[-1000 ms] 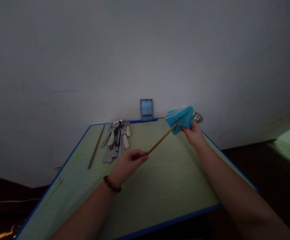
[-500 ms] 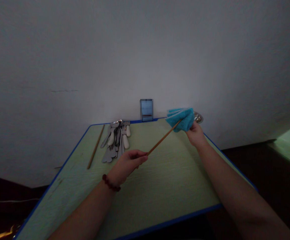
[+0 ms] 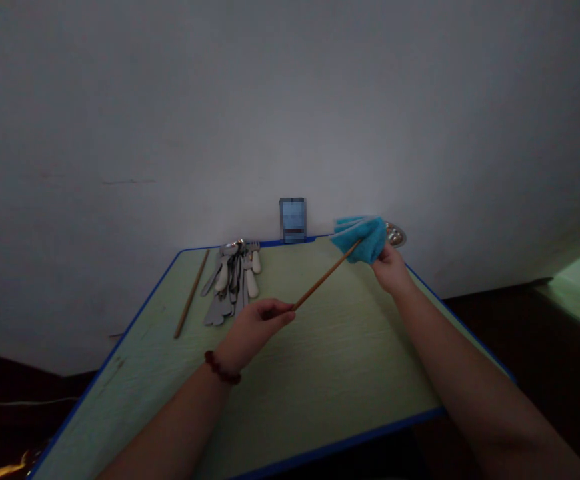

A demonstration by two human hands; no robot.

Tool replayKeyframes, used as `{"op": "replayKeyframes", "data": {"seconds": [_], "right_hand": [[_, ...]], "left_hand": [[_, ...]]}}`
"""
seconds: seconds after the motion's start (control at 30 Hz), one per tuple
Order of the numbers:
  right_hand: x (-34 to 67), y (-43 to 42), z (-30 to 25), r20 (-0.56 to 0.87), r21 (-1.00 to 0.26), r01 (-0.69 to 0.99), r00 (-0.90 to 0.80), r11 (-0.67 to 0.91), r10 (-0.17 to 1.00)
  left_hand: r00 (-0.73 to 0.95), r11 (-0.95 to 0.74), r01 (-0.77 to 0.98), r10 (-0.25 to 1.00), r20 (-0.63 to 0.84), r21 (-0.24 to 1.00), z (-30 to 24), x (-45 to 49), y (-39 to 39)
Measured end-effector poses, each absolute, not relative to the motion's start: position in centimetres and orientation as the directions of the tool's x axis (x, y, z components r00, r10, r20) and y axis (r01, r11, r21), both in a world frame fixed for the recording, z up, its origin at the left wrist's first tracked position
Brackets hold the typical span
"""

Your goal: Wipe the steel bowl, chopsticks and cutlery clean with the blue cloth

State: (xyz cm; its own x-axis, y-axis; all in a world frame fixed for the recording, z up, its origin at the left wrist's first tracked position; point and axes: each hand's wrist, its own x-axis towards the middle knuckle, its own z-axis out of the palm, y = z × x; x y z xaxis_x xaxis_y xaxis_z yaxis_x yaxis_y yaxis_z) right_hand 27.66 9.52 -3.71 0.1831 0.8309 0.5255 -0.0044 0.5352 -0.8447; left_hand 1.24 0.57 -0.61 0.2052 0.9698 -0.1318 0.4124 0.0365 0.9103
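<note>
Left hand (image 3: 260, 327): closing its fingers around a wooden chopstick (image 3: 326, 275), holding it above the tabletop.
Right hand (image 3: 393, 270): pinching a blue cloth (image 3: 365, 239) around the chopstick's far end.
Tabletop (image 3: 350, 347): carrying a cutlery pile (image 3: 233, 283) and a second chopstick (image 3: 191, 293) lying beside it.

Two hands (image 3: 255, 330) (image 3: 393, 270), two chopsticks (image 3: 326, 275) (image 3: 190, 293), one blue cloth (image 3: 365, 240) (cutlery heap (image 3: 233, 283) too tangled to count).

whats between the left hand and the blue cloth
In the head view, a thin wooden chopstick spans the stretch, running from the left hand to the blue cloth. Nothing else lies along it.
</note>
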Motion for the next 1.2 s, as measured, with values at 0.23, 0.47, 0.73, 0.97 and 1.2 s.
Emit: {"op": "replayKeyframes", "data": {"seconds": [0.23, 0.47, 0.73, 0.97, 1.2], "right_hand": [[27.1, 9.2, -3.4, 0.525, -0.836, -0.066, 0.193, 0.545, 0.829], [26.1, 9.0, -3.4, 0.415, -0.865, -0.203, 0.222, 0.458, 0.882], [24.3, 7.4, -1.9, 0.250, -0.795, -0.539, 0.128, 0.279, 0.960], [23.5, 6.8, -2.0, 0.199, -0.773, -0.609, 0.039, 0.181, 0.979], [22.8, 6.3, -1.9, 0.150, -0.758, -0.646, -0.038, 0.091, 0.988]], "left_hand": [[0.220, 0.228, 0.351, 0.923, -0.317, 0.908, -0.4, 1.3, 0.6], [0.240, 0.197, 0.354, 0.926, -0.293, 0.914, -0.4, 1.4, 0.6], [0.207, 0.190, 0.356, 0.939, -0.276, 0.915, 0.1, 1.9, 0.3], [0.197, 0.191, 0.352, 0.942, -0.272, 0.916, -0.3, 2.1, 0.3], [0.225, 0.196, 0.352, 0.931, -0.286, 0.915, -0.7, 2.1, 0.5]]}}
